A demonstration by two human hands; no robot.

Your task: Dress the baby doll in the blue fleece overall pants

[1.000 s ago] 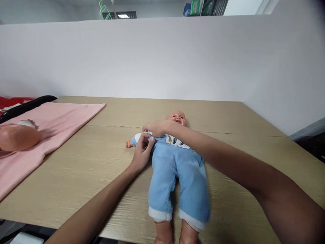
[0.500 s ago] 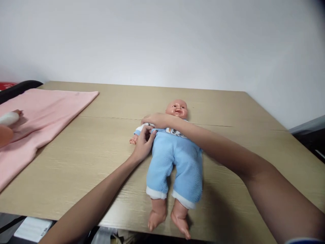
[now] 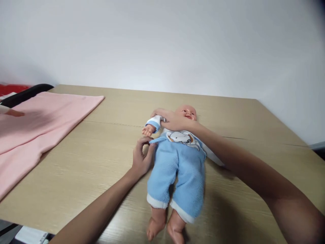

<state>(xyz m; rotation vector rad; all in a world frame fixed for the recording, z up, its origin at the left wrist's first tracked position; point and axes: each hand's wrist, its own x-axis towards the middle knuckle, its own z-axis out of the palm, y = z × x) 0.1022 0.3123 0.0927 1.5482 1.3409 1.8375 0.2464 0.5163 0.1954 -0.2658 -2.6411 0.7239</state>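
Observation:
A baby doll point(image 3: 177, 162) lies on its back on the wooden table point(image 3: 101, 145), feet towards me. It wears light-blue fleece trousers and a white top with an animal print on the front. At the doll's waist, on the left, my left hand point(image 3: 143, 157) pinches a blue strap or edge of the clothing point(image 3: 159, 139) and draws it outward. My right hand point(image 3: 167, 118) reaches across the doll's chest, fingers closed around its arm near the shoulder. The doll's white sleeve with blue cuff point(image 3: 155, 123) and its small hand stick out below my fingers.
A pink cloth point(image 3: 56, 118) is spread over the table's left side, with part of a person's hand or another doll's limb point(image 3: 14, 112) above it. Behind it stands a black chair edge point(image 3: 30, 95). A white wall point(image 3: 162, 44) closes off the back.
My right hand has lifted the doll's arm upward, so its hand points off higher. The blue strap is now stretched out in my left hand, and more of the chest print shows. The view shifted slightly.

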